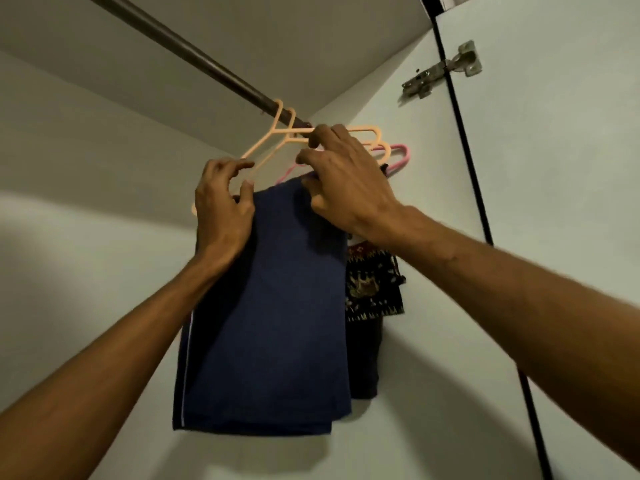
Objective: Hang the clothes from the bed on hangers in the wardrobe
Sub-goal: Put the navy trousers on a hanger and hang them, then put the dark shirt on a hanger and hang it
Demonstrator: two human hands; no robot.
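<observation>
Two hands clamped on the peach plastic hanger [263,147]: your left hand [221,206] at its shoulder, right hand [346,181] near the hook. The folded navy cloth garment [270,306] hangs beneath, at the dark metal rod's [194,53] right end. Centre the cloth before you let go.

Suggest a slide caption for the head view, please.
Left hand and right hand hold a peach hanger bearing a navy garment on the rail.

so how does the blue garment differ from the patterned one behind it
The blue garment is plain navy with a thin white stripe down one edge; the patterned garment is black with a red and gold print. The blue garment hangs in front, in full view; the patterned garment sits behind it, mostly covered. The blue garment also reaches lower. Both hang under the rail.
</observation>
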